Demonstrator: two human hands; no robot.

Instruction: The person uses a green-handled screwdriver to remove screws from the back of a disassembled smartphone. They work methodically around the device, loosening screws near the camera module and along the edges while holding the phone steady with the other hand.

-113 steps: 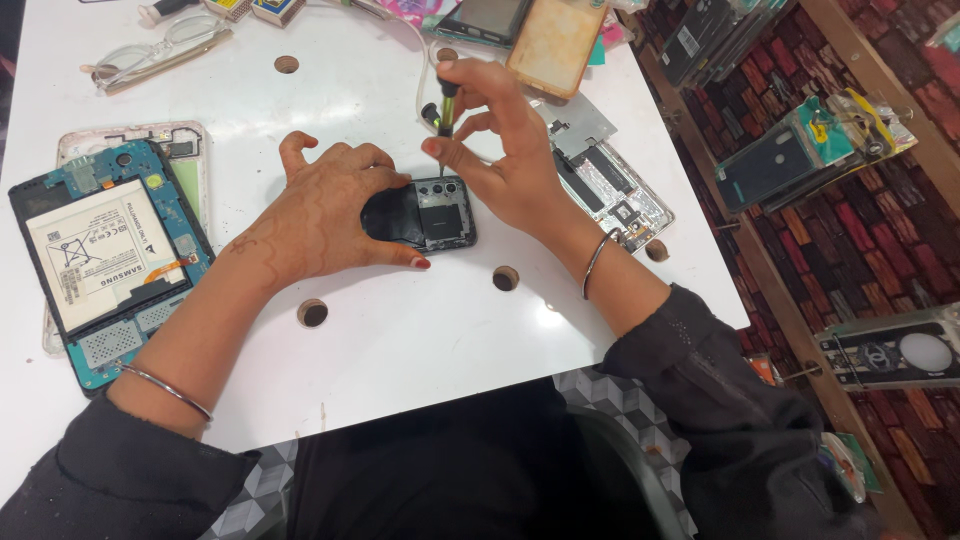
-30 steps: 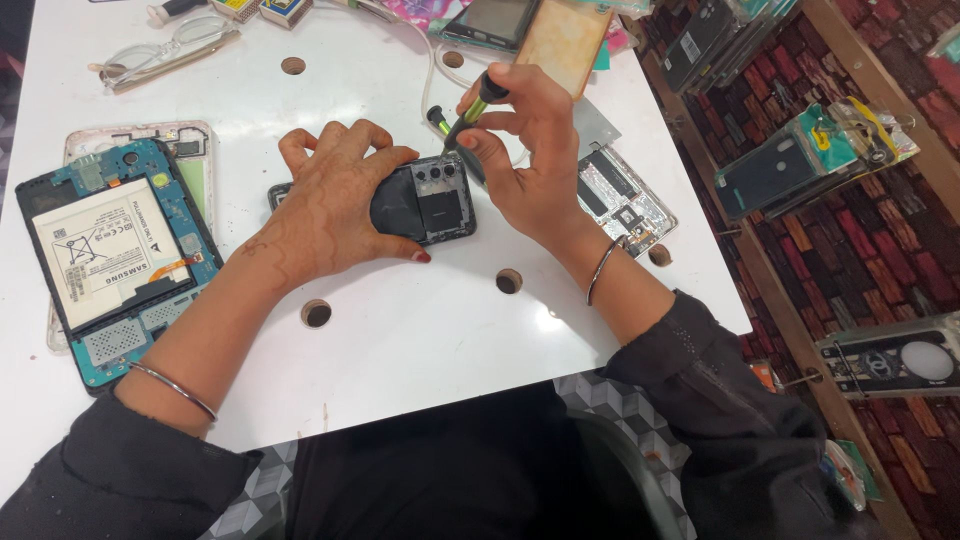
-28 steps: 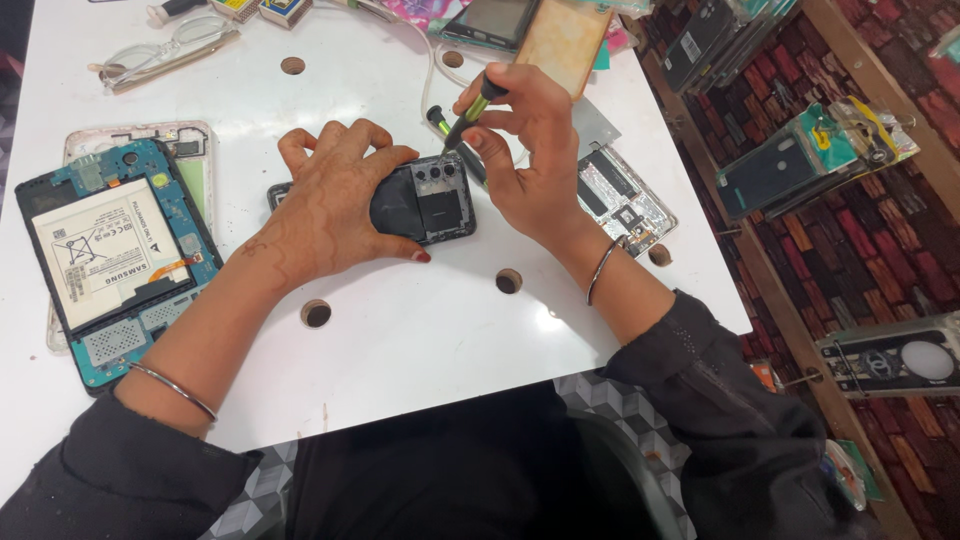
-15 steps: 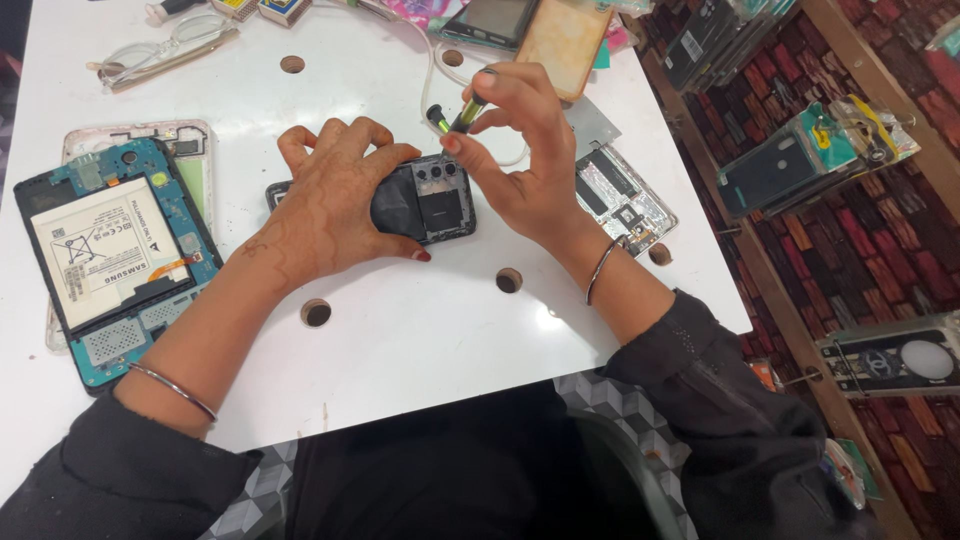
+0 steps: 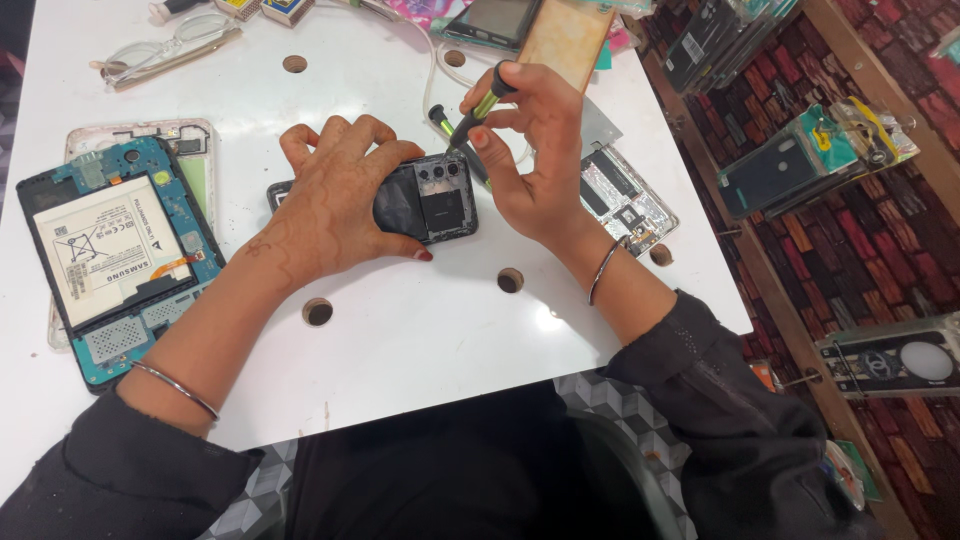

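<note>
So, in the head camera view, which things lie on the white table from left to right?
Opened tablet → left hand → black phone → screwdriver in right hand → silver phone frame.

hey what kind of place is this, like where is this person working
Probably a phone repair shop bench. An opened tablet with its battery exposed lies on the white table, the hands work a small screwdriver on a dark phone, and packaged phone covers hang alongside.
</note>
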